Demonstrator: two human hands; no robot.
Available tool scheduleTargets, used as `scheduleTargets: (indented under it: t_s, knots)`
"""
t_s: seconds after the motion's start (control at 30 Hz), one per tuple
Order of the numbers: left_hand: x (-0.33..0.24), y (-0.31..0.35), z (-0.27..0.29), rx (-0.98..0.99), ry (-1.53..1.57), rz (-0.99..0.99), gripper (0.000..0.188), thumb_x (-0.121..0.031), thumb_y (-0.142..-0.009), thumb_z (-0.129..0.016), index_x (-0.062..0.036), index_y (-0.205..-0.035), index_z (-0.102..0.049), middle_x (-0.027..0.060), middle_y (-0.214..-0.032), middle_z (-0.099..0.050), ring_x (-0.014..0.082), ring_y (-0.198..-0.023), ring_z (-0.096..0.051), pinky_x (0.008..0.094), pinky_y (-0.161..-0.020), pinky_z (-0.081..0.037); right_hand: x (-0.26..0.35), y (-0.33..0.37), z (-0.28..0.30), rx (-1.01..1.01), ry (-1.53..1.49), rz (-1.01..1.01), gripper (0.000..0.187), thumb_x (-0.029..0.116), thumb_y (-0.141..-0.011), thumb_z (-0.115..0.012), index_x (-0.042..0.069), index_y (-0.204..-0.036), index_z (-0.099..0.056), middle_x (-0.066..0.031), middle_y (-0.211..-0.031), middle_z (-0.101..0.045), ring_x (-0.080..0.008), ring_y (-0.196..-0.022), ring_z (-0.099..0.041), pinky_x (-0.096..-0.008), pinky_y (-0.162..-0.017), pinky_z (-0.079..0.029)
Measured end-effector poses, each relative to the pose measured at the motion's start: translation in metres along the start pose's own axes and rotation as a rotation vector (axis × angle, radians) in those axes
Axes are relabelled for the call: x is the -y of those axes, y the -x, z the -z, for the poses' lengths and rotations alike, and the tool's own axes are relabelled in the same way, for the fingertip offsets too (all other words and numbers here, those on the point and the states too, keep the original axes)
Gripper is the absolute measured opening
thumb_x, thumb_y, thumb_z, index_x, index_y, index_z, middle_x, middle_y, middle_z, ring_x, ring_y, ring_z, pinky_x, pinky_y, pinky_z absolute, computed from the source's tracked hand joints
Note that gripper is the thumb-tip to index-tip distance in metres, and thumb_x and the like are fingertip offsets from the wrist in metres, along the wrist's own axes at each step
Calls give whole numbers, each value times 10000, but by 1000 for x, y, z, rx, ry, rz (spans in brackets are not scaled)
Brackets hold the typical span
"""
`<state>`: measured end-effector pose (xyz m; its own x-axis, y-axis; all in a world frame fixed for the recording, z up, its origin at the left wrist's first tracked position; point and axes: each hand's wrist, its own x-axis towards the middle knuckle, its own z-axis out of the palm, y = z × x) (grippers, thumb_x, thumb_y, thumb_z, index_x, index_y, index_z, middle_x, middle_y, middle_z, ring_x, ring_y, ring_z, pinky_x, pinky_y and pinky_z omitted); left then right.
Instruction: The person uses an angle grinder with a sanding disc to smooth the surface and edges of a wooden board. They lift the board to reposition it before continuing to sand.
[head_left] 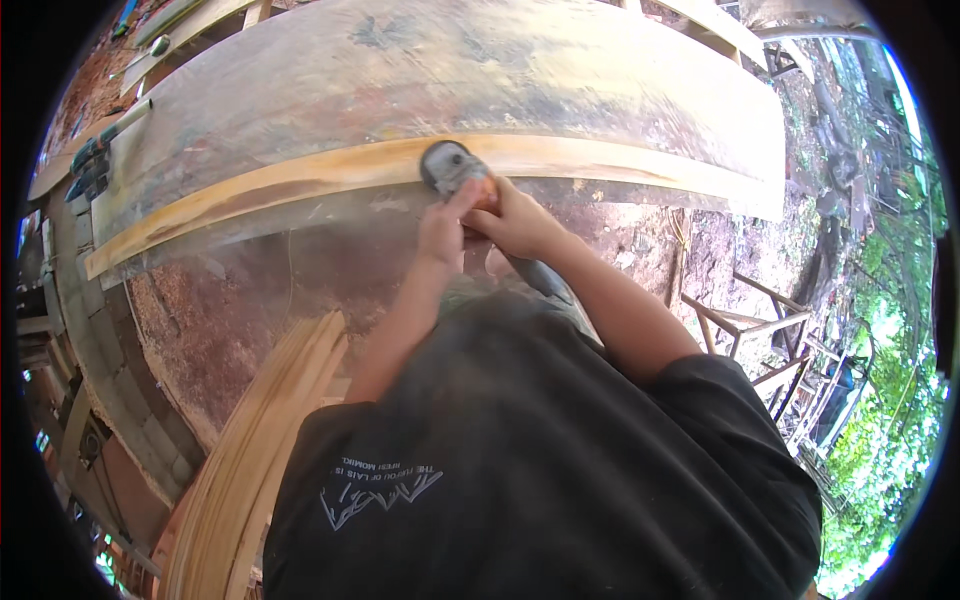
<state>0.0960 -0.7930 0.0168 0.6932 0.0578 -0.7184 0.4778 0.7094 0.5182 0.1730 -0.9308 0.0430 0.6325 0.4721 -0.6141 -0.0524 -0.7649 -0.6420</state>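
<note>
My right hand (pixel 522 222) is wrapped round the orange and grey body of an angle grinder (pixel 452 166). Close beside it, my left hand (pixel 443 232) grips the same tool near its grey head, fingers closed. The grinder's round disc rests over a long, narrow wooden board (pixel 320 172), roughly at its middle. Darker brown streaks show along the board's pale yellow face. It lies lengthwise along the near edge of a wide, worn table (pixel 430 85). Some blur around the tool hides exactly how the disc meets the wood.
A stack of long wooden strips (pixel 255 450) leans at my lower left. Another dark power tool (pixel 90 168) sits at the table's left end. To the right stand wooden frames (pixel 770 330) on reddish ground, with green plants beyond. Dust hazes the air near the board.
</note>
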Motion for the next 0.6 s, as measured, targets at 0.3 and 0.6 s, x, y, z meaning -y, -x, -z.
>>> scheduleTargets:
  t_s: [0.3,0.6]
  knots:
    - [63,-31,-130,208,-196,144,427,-446,-936,-734,-31,-1038,-749,66,-852,-714,154,-652,-659,283,-521,-491,-118,63,78,-221,-250,-101,690,430,-884,-720,-51,-1335,-516,-261,-1117,-702,-353,-1089,-699,-432,-937,-533]
    - [109,-80,-238,384,-528,74,490,-548,-870,-760,-59,-858,-769,55,-732,-672,151,-572,-602,303,-481,-442,-180,98,142,-375,-626,-203,275,209,-974,-636,-11,-1137,-604,-71,-895,-708,-112,-728,-668,-274,-605,-518]
